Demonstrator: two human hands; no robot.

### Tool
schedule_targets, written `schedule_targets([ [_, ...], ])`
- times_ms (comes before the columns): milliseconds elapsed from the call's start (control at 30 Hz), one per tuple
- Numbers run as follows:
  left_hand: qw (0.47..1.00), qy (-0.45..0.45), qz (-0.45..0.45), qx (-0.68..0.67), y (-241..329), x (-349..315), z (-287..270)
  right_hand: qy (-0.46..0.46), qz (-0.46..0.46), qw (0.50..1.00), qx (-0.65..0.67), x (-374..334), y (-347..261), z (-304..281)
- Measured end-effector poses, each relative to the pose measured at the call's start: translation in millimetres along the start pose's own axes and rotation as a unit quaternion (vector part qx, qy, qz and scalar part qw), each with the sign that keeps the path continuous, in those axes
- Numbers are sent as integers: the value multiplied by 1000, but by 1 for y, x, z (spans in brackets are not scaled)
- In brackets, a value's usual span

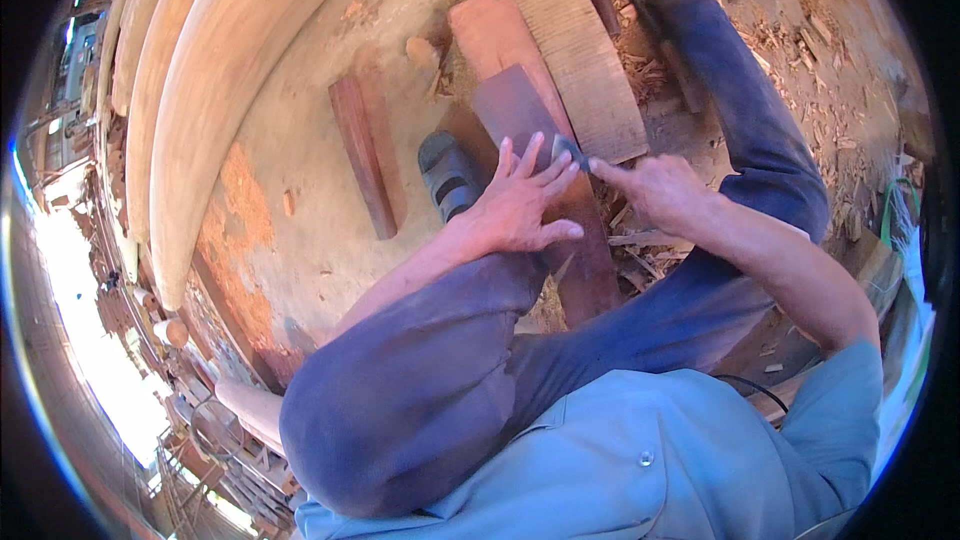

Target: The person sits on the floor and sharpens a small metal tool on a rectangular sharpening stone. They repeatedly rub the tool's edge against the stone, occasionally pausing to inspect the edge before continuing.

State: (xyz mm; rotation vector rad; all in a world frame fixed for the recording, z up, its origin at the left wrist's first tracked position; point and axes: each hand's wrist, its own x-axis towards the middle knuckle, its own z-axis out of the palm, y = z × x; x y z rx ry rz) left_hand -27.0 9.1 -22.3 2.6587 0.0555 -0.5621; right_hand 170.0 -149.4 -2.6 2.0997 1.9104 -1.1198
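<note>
A dark reddish-brown plank (590, 275) lies lengthwise between my bent legs. My left hand (518, 208) rests over it with the fingers spread and nothing gripped. Against its fingertips is a small metal blade (570, 151), dark with a pale shiny face, set on the wood. My right hand (668, 192) comes in from the right, index finger stretched along to the blade and the other fingers curled. Its grip on the tool is partly hidden, and no handle can be made out.
Beyond the plank lie an orange-brown board (495, 35) and a pale, rough-sawn board (575, 50). A narrow reddish wood strip (362, 155) lies left of a dark sandal (447, 175). Large curved timbers (225, 70) stand at the left. Wood chips (800, 130) litter the floor at right.
</note>
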Motion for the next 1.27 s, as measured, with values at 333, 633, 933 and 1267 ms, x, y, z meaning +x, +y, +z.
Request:
schedule_targets([
  [333,833,320,-65,-446,-27,-50,-111,-30,-40,718,694,-36,-6,-105],
  [633,788,284,26,-546,42,-5,-193,27,-270,626,731,-7,-11,-92],
  [933,891,246,33,-380,78,24,-197,58,-385,511,767,17,17,-39],
  [1267,902,234,116,-343,85,33,-184,42,-429,468,771,29,28,-15],
])
